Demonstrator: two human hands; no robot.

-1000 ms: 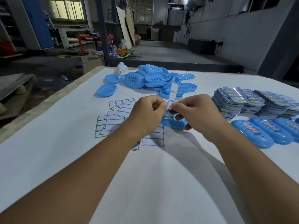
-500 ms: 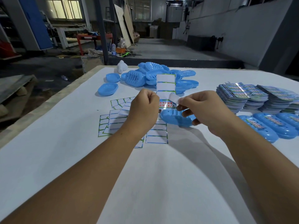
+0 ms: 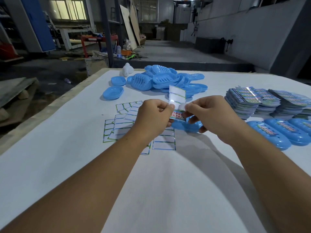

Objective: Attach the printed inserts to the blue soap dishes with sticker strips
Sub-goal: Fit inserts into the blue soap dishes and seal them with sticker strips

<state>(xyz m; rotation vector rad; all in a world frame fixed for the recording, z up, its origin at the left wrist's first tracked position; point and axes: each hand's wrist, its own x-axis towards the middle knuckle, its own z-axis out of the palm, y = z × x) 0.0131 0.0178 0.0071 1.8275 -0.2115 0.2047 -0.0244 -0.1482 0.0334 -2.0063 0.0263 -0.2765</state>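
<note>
Left hand [image 3: 154, 117] pinched the lower edge of a sticker sheet [image 3: 177, 96] held upright above mid-table; right hand [image 3: 207, 117] pinched a peeling sticker strip [image 3: 182, 105] at that sheet. Both hands' fingertips were mostly hidden behind curled knuckles. A printed insert [image 3: 176, 115] sat on a blue soap dish [image 3: 186, 126], both largely covered by the hands. Used backing sheets [image 3: 121, 125] lay left of the hands, partly under the left wrist. Finished dishes [image 3: 271, 137] were cut off at the table's right edge.
</note>
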